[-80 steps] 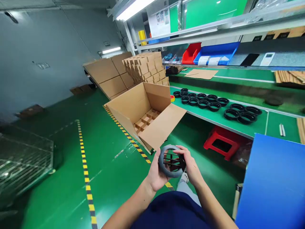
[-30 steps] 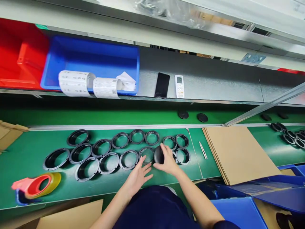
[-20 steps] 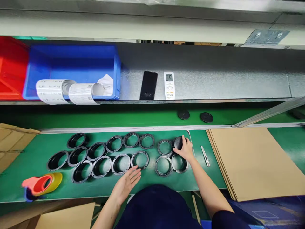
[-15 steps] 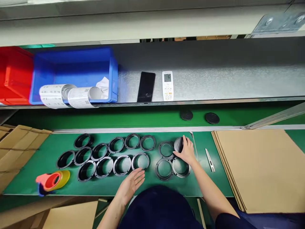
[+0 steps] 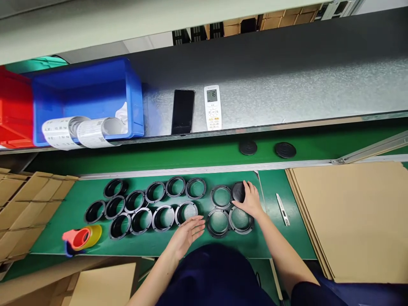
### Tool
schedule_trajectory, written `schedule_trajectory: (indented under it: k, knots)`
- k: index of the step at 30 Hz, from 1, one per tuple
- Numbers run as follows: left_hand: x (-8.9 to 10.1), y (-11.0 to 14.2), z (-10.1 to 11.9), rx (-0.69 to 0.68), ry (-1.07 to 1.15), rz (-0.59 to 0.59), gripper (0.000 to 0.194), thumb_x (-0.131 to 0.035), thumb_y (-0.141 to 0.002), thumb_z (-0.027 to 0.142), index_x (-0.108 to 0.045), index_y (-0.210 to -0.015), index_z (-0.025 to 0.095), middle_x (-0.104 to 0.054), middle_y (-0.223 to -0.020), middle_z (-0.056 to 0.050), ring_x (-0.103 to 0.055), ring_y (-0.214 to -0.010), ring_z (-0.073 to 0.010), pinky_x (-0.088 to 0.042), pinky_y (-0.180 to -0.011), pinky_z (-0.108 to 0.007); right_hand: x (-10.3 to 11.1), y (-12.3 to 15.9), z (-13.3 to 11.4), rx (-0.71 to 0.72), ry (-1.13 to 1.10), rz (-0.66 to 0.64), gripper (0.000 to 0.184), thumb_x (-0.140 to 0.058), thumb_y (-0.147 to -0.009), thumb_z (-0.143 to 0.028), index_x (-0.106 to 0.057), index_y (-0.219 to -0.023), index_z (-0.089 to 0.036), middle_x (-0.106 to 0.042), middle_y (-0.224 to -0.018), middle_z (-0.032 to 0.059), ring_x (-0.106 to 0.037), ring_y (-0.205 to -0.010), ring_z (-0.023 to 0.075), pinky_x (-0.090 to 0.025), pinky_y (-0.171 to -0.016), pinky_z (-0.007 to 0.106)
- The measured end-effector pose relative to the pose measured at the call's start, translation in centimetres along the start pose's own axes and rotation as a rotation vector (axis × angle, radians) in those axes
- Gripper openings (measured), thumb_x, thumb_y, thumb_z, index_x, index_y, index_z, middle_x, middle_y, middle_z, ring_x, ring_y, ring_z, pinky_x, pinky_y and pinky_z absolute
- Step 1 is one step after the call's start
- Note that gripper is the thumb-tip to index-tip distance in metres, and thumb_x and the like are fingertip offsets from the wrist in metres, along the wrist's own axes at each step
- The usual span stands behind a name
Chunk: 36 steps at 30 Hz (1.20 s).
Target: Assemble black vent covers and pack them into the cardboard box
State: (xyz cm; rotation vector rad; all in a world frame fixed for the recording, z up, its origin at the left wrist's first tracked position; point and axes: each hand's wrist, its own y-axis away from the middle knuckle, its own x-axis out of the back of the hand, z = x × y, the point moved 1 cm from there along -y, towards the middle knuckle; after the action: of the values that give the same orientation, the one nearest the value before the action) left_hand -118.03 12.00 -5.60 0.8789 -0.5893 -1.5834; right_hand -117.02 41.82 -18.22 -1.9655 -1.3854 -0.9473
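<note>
Several black plastic rings [image 5: 158,206] lie in rows on the green bench [image 5: 143,246]. My right hand [image 5: 250,199] grips a dark round part [image 5: 239,192] and holds it onto the ring at the far right of the back row. Two more rings [image 5: 218,222] lie just in front of that hand. My left hand [image 5: 188,233] hovers with its fingers spread above the bench's front strip, next to the nearest ring, and holds nothing.
A stack of cardboard sheets [image 5: 347,216] lies to the right, with a small knife [image 5: 282,209] beside it. A tape dispenser [image 5: 81,239] sits front left. The shelf above carries a blue bin [image 5: 86,97], label rolls [image 5: 81,131], a phone [image 5: 182,111] and a remote [image 5: 213,107]. Two black discs [image 5: 266,148] lie behind.
I turned from the open carton on the floor to the bench. My right hand carried the dark round part to the right end of the back row; my left hand let go and hovers.
</note>
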Motion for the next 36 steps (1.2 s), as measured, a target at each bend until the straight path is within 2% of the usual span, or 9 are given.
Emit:
schedule_trajectory:
  k: [12, 17, 20, 22, 24, 27, 30, 32, 36]
  knots:
    - [3.2, 0.8, -0.4, 0.025, 0.063, 0.160, 0.015, -0.056, -0.093, 0.015, -0.064, -0.106, 0.012, -0.067, -0.113, -0.015, -0.067, -0.098, -0.0207, -0.052, -0.097, -0.033, 0.8, -2.3, 0.4, -0.050, 0.125, -0.008, 0.105, -0.077, -0.068, -0.050, -0.026, -0.151, -0.012, -0.029, -0.152, 0.0220, -0.027, -0.139, 0.0406, -0.030, -0.111, 0.057]
    - [-0.4, 0.1, -0.1, -0.022, 0.097, 0.040, 0.021, -0.065, -0.090, 0.019, -0.065, -0.111, 0.014, -0.066, -0.117, -0.016, -0.066, -0.104, -0.0243, -0.047, -0.105, -0.042, 3.8, -0.8, -4.7, 0.096, -0.110, 0.070, 0.101, -0.076, -0.069, -0.049, -0.025, -0.150, -0.016, -0.026, -0.155, 0.0201, -0.025, -0.140, 0.0404, -0.033, -0.109, 0.061]
    - [-4.8, -0.3, 0.7, -0.004, 0.252, -0.235, 0.045, -0.058, -0.095, 0.050, -0.058, -0.130, 0.022, -0.061, -0.128, -0.016, -0.061, -0.116, -0.0318, -0.045, -0.104, -0.054, 5.3, 1.6, -9.8, 0.296, -0.342, -0.041, 0.095, -0.078, -0.068, -0.047, -0.031, -0.145, -0.019, -0.028, -0.155, 0.0183, -0.028, -0.141, 0.0364, -0.035, -0.111, 0.058]
    - [-7.4, -0.3, 1.6, -0.014, 0.413, -0.367, 0.056, -0.050, -0.095, 0.062, -0.056, -0.133, 0.022, -0.063, -0.127, -0.014, -0.059, -0.119, -0.0306, -0.044, -0.107, -0.050, 5.9, 3.2, -12.5, 0.390, -0.422, -0.111, 0.093, -0.081, -0.067, -0.044, -0.034, -0.144, -0.021, -0.027, -0.156, 0.0176, -0.028, -0.143, 0.0352, -0.035, -0.113, 0.057]
    - [-8.8, 0.1, 2.5, -0.058, 0.521, -0.378, 0.056, -0.048, -0.096, 0.061, -0.058, -0.132, 0.019, -0.066, -0.121, -0.011, -0.060, -0.118, -0.0274, -0.043, -0.108, -0.041, 6.5, 4.0, -13.9, 0.414, -0.452, -0.117, 0.095, -0.082, -0.067, -0.045, -0.033, -0.144, -0.020, -0.020, -0.158, 0.0185, -0.026, -0.144, 0.0356, -0.035, -0.113, 0.058]
    - [-9.3, 1.1, 3.5, -0.071, 0.571, -0.376, 0.054, -0.048, -0.097, 0.058, -0.056, -0.135, 0.021, -0.066, -0.121, -0.009, -0.061, -0.115, -0.0260, -0.044, -0.107, -0.039, 7.3, 3.9, -14.2, 0.469, -0.408, -0.081, 0.090, -0.075, -0.074, -0.060, -0.037, -0.145, -0.019, -0.012, -0.161, 0.0171, -0.020, -0.146, 0.0386, -0.026, -0.116, 0.063]
    - [-8.9, 2.0, 3.9, -0.046, 0.570, -0.429, 0.053, -0.045, -0.098, 0.057, -0.054, -0.137, 0.022, -0.066, -0.122, -0.009, -0.062, -0.112, -0.0248, -0.047, -0.102, -0.039, 8.1, 2.7, -13.5, 0.539, -0.379, -0.082, 0.062, -0.056, -0.089, -0.064, -0.055, -0.134, -0.022, -0.019, -0.160, 0.0111, -0.015, -0.147, 0.0386, -0.022, -0.116, 0.066]
    - [-8.7, 2.3, 3.9, -0.033, 0.530, -0.468, 0.056, -0.044, -0.097, 0.060, -0.052, -0.139, 0.023, -0.065, -0.120, -0.012, -0.062, -0.110, -0.0291, -0.047, -0.100, -0.047, 8.4, 2.1, -13.2, 0.524, -0.458, -0.123, 0.051, -0.040, -0.098, -0.060, -0.063, -0.123, -0.023, -0.023, -0.159, 0.0076, -0.014, -0.147, 0.0348, -0.027, -0.116, 0.061]
    - [-8.8, 2.5, 4.0, -0.034, 0.465, -0.539, 0.062, -0.041, -0.095, 0.066, -0.043, -0.145, 0.028, -0.060, -0.128, -0.016, -0.058, -0.115, -0.0396, -0.043, -0.095, -0.067, 9.0, 1.6, -13.3, 0.468, -0.637, -0.167, 0.059, -0.021, -0.103, -0.057, -0.068, -0.115, -0.024, -0.029, -0.158, 0.0028, -0.016, -0.148, 0.0298, -0.026, -0.118, 0.057]
